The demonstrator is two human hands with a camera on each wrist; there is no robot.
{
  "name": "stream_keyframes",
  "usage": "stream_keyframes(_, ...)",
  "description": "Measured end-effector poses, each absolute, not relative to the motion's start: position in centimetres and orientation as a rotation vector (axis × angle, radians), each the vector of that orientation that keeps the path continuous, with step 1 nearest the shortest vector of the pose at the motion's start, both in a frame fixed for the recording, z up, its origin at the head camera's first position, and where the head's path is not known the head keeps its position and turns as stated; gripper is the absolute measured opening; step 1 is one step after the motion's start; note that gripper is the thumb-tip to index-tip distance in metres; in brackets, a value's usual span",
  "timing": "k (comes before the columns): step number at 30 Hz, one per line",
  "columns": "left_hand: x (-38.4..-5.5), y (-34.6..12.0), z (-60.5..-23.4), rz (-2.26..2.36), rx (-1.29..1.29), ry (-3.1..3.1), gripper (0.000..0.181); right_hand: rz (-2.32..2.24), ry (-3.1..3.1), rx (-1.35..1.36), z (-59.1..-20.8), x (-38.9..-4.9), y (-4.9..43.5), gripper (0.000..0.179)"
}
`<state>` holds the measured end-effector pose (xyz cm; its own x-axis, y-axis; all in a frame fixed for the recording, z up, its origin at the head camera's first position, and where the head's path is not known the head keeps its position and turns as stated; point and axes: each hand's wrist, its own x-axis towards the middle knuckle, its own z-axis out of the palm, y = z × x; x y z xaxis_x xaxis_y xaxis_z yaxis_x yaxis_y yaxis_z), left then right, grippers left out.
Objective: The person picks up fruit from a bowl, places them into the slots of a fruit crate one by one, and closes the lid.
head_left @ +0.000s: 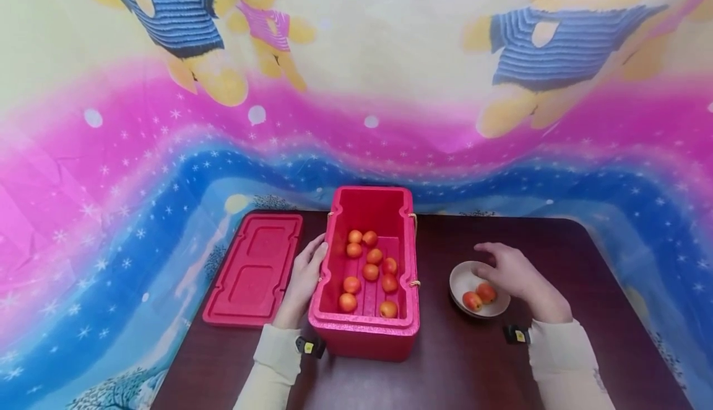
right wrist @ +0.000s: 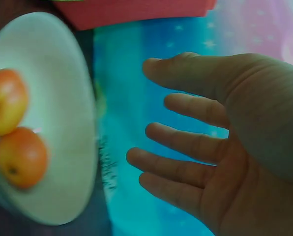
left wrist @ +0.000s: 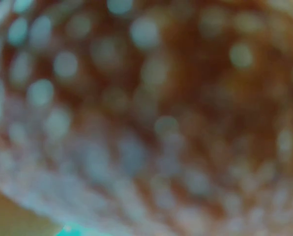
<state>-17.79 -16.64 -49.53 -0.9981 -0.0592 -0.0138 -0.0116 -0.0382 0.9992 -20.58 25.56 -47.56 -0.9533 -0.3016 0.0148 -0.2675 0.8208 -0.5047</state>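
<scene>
A deep red foam box (head_left: 367,339) stands in the middle of the head view with its top open. Several small orange-red fruits (head_left: 370,272) lie scattered on its floor. Along the box's left outer wall rests my left hand (head_left: 303,274), its fingers fairly straight. A blurred speckled surface (left wrist: 136,98) fills the left wrist view. To the right, my right hand (head_left: 515,270) hovers over the far right edge of a pale bowl (head_left: 461,277), holding nothing, its fingers spread. Two red-and-yellow fruits (right wrist: 22,157), apple-like, lie side by side in that bowl.
Left of the box, a flat red lid (head_left: 253,274) lies on the dark brown table (head_left: 445,366). Cord loops (head_left: 414,284) stick out from the box's sides. Behind the table hangs a printed cloth (head_left: 362,131) with bears, which also drapes at both sides.
</scene>
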Motion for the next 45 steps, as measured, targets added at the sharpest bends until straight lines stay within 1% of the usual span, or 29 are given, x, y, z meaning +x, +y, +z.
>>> stream_keyframes(8, -17.8, -16.7, -49.7, -2.234, 0.089, -2.171, 0.055, -0.692, 2.923, -0.466, -51.4, -19.5, 25.8, 0.036)
stream_keyframes(12, -17.8, -16.8, -49.7, -2.240, 0.086, -2.163, 0.054, -0.685, 2.945, -0.513, -52.5, -19.2, 25.7, 0.031)
stream_keyframes(16, -17.7, -16.7, -49.6, -2.255, 0.058, -2.151, 0.056, -0.701, 2.910, -0.492, -53.2, -19.1, 25.6, 0.029)
stream_keyframes(19, -17.6, -16.7, -49.5, -2.267, 0.051, -2.148, 0.056, -0.688, 2.873, -0.476, -53.5, -19.0, 25.5, 0.030)
stream_keyframes(25, -17.7, -16.6, -49.6, -2.259, 0.053, -2.155, 0.054, -0.669, 2.838, -0.460, -53.9, -19.2, 25.3, 0.040)
stream_keyframes(37, -17.7, -16.4, -49.4, -2.269, 0.078, -2.135, 0.054, -0.627, 2.818, -0.457, -54.4, -19.2, 24.8, 0.028)
stream_keyframes(41, -17.6, -16.4, -49.4, -2.270, 0.084, -2.133, 0.053, -0.625, 2.798, -0.427, -54.0, -19.2, 24.8, 0.030)
stream_keyframes(45, -17.7, -16.6, -49.5, -2.242, 0.085, -2.151, 0.053, -0.620, 2.804, -0.406, -52.9, -19.5, 24.7, 0.034)
